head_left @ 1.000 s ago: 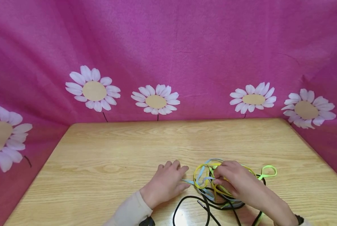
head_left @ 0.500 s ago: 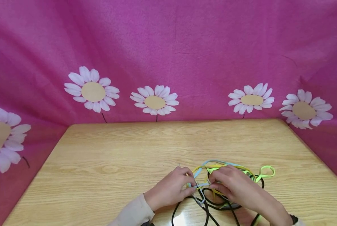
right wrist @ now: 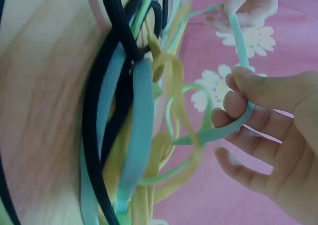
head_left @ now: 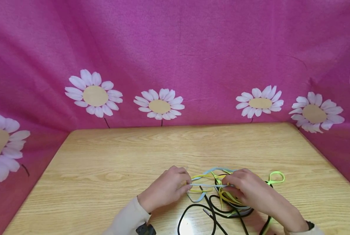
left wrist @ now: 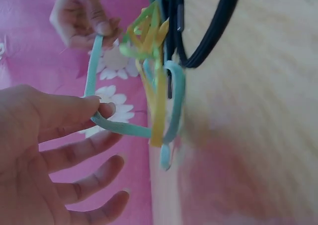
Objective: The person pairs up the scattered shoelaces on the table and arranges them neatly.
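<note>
Left hand and right hand both pinch a light-blue flat lace at five o'clock, seemingly teasing it loose; the next pull wants gentleness.

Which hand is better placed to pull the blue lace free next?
Probably the left hand: it pinches the blue lace at the edge of the tangle; the right hand also pinches it, but over the tangle.

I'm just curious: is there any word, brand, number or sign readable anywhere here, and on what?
No, none can be read in any view.
Pink cloth: daisies, no lettering visible.
Light blue lace: no lettering visible.
Black lace tip: pale marks, too small to make out.
Dark band on the left wrist: too small to tell.
</note>
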Motion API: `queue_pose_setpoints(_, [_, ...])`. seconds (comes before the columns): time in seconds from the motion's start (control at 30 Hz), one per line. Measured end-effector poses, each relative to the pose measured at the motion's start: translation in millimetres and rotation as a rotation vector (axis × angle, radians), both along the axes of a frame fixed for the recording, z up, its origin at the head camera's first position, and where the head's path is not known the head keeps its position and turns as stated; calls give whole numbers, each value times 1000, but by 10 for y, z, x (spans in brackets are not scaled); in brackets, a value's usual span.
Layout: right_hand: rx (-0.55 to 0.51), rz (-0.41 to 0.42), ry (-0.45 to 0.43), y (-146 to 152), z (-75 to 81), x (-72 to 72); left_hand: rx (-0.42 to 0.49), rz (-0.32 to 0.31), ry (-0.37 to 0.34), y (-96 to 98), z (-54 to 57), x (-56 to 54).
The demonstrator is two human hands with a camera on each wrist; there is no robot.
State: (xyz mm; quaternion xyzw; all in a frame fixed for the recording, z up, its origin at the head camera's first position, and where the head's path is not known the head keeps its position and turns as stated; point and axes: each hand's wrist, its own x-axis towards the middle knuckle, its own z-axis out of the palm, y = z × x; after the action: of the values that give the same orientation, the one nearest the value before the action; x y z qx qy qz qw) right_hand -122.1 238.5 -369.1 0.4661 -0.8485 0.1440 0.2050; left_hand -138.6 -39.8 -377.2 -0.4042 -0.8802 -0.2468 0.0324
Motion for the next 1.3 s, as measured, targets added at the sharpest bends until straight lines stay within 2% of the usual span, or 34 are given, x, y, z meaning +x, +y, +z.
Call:
queue_pose_setpoints(0.13, [3, -10, -69, 92, 59, -33, 35, 11, -14, -67, 59, -50])
queue_pose_setpoints(0.23, [4, -32, -135, 181, 112, -54, 53, 45, -36, -125, 121, -77])
queue_pose_setpoints(0.37, [16, -83, -170, 286, 176, -65, 67, 93, -73, -208, 203, -103])
queue_pose_setpoints(0.53, [30, -150, -174, 387, 234, -70, 86, 127, -73, -313, 283, -137])
queue_pose_setpoints(0.8, [40, -232, -186, 515, 289, -70, 152, 143, -72, -499, 394, -177])
queue_pose_setpoints(1.03, [21, -269, -154, 588, 321, -67, 145, 161, -67, -684, 510, -185])
queue_pose_setpoints(1.3, [19, -284, -99, 665, 351, -77, 137, 217, -66, -887, 631, -170])
